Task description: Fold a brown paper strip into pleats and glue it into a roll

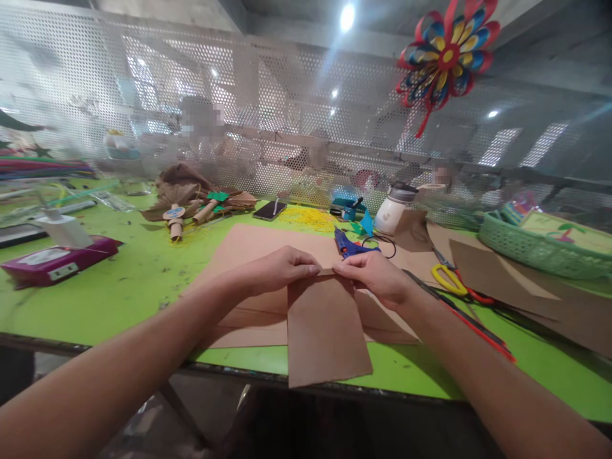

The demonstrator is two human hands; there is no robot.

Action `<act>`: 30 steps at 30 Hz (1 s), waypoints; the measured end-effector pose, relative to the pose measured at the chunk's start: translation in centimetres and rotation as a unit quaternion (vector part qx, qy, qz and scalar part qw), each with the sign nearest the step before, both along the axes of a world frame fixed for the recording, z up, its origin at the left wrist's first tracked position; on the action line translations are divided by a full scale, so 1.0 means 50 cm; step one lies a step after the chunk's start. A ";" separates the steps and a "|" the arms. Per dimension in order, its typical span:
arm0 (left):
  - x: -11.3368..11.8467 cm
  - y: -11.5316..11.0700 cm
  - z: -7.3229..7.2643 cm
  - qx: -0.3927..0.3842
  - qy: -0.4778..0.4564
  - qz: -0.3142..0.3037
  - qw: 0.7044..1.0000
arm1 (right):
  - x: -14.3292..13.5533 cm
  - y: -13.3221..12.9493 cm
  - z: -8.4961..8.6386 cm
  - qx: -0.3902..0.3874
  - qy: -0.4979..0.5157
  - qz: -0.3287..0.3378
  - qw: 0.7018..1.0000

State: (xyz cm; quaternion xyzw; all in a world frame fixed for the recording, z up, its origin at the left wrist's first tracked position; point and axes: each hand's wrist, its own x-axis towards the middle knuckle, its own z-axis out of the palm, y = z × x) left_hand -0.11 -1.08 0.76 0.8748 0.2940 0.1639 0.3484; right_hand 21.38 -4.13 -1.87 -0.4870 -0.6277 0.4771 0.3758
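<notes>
Between my two hands is a brown cardboard piece (327, 331), pinched along its folded top edge. My left hand (291, 268) grips the left end of that edge, thumb and fingers pressed together. At the right end, my right hand (370, 274) pinches the same edge. The piece slopes down toward me, its lower end reaching over the table's front edge. Beneath it lies a larger light brown cardboard sheet (253, 245). A blue glue gun (351, 244) rests just beyond my right hand, its black cord curling to the right.
Yellow-handled scissors (449, 279), a red-edged dark tool (492, 344) and brown cardboard sheets (507, 274) lie right, near a green basket (540, 245). A purple power strip (62, 258) sits left. Farther back are a phone (269, 210), yellow shreds (308, 218) and a white bottle (393, 210).
</notes>
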 end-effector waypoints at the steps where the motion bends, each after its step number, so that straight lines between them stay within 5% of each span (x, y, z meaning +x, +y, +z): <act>1: 0.000 0.001 -0.002 0.008 0.005 0.003 1.000 | 0.002 0.002 -0.001 0.016 -0.016 0.010 1.000; 14: 0.011 -0.003 -0.031 0.246 0.041 0.028 0.968 | 0.030 -0.006 0.034 0.156 -0.175 0.095 0.967; 30: 0.014 -0.002 -0.040 0.268 0.045 0.016 0.962 | 0.018 -0.010 0.023 0.277 -0.256 0.050 0.925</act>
